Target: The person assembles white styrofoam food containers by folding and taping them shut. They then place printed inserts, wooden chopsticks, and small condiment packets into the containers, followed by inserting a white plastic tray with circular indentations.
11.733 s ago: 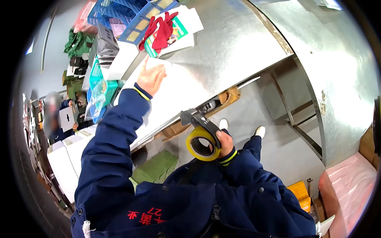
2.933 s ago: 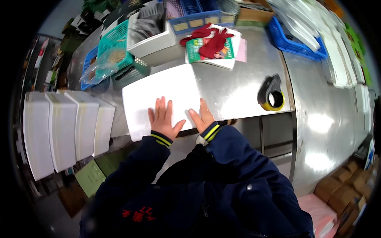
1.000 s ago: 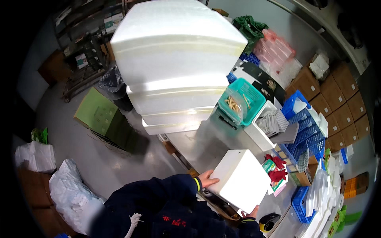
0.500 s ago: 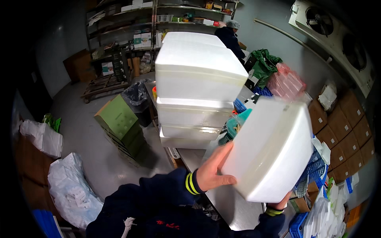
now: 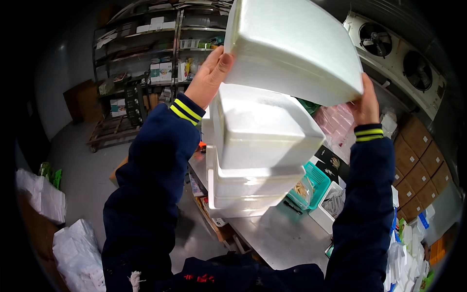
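Your left hand (image 5: 208, 80) and right hand (image 5: 367, 103) clamped a white foam box (image 5: 296, 41) by opposite ends, finger spread partly hidden, above the foam-box stack (image 5: 262, 138) along the metal bench's (image 5: 282, 241) left edge. Stacking seemed underway; next called for aligning corners, lowering level.

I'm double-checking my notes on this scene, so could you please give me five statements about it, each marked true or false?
1. The left hand and right hand grip the same white box. True.
2. The jacket cuffs have red stripes. False: the stripes are yellow-green.
3. A teal basket sits on the metal table. True.
4. The cooling unit shows only one fan. False: it shows two.
5. No boxes are stacked on the table. False: a stack of white boxes stands there.
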Motion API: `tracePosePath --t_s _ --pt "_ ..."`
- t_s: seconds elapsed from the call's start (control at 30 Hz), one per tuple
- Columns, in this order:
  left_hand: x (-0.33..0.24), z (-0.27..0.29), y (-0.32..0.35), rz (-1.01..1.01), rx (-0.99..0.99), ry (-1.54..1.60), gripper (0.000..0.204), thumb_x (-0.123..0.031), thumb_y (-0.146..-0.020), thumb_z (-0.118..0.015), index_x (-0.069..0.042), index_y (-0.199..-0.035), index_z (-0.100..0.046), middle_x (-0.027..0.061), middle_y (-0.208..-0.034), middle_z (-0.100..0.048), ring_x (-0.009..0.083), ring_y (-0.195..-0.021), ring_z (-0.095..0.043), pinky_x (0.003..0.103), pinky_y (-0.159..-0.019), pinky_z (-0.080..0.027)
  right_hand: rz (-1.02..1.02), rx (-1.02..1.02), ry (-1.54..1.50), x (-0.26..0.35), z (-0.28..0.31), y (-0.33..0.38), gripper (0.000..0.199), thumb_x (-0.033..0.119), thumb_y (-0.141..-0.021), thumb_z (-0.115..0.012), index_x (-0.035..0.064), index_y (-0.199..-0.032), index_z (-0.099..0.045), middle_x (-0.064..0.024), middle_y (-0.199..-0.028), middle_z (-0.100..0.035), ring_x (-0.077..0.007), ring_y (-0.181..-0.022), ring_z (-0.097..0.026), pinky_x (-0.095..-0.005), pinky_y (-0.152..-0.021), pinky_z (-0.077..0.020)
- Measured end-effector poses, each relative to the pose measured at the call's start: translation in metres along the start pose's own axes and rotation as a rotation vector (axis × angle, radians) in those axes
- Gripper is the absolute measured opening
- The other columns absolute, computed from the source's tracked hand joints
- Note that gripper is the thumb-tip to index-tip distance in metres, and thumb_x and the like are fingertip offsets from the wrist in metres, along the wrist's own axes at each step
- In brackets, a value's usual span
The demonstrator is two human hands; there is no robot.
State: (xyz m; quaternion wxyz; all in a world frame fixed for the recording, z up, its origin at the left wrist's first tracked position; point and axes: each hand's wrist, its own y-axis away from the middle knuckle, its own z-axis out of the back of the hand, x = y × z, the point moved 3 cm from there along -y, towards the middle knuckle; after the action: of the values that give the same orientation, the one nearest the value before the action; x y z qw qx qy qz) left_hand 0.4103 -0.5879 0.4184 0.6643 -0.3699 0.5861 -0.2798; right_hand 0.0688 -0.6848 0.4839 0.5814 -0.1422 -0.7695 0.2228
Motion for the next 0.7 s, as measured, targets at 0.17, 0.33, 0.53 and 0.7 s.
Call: tracePosePath --t_s 0.17,0.33,0.53,0.7 --pt "0.093 0.024 -0.012 0.295 0.032 0.068 0.095 -0.068 -0.082 -0.033 0.010 -0.134 -0.018 0.0257 -0.137 -0.029 0.0313 -0.131 -0.023 0.035 -0.106 -0.019 -0.204 -0.087 0.108 -0.091 -0.025 -0.072 0.050 0.050 -0.080 -0.055 0.0094 -0.109 -0.054 -0.0055 -0.096 -0.058 -0.0173 -0.084 -0.054 -0.0317 -0.075 -0.0431" --pt "0.132 0.031 0.028 0.320 -0.140 -0.053 0.082 -0.054 -0.090 -0.035 0.010 -0.135 -0.013 0.0253 -0.140 -0.023 0.0299 -0.132 -0.021 0.031 -0.107 -0.017 -0.199 -0.090 0.176 -0.139 -0.041 -0.087 0.049 0.053 -0.079 -0.056 0.0072 -0.094 -0.056 -0.0037 -0.079 -0.053 -0.0150 -0.070 -0.052 -0.0288 -0.062 -0.0435" --pt "0.132 0.023 0.032 0.243 -0.390 0.009 0.066 -0.043 -0.091 -0.043 0.009 -0.129 -0.029 0.0226 -0.124 -0.045 0.0276 -0.117 -0.043 0.029 -0.098 -0.032 -0.090 0.025 0.296 -0.117 -0.037 -0.057 0.043 0.040 -0.087 -0.052 0.0017 -0.107 -0.055 -0.0070 -0.098 -0.056 -0.0152 -0.084 -0.052 -0.0268 -0.076 -0.0403" --pt "0.144 0.041 0.086 0.219 -0.429 0.010 0.052 -0.034 -0.093 -0.043 0.006 -0.127 -0.038 0.0164 -0.127 -0.045 0.0224 -0.119 -0.042 0.030 -0.100 -0.032 0.446 -0.072 0.550 -0.096 -0.014 0.069 0.034 0.014 -0.090 -0.048 -0.0016 -0.121 -0.048 -0.0107 -0.117 -0.054 -0.0173 -0.105 -0.051 -0.0276 -0.092 -0.0372"
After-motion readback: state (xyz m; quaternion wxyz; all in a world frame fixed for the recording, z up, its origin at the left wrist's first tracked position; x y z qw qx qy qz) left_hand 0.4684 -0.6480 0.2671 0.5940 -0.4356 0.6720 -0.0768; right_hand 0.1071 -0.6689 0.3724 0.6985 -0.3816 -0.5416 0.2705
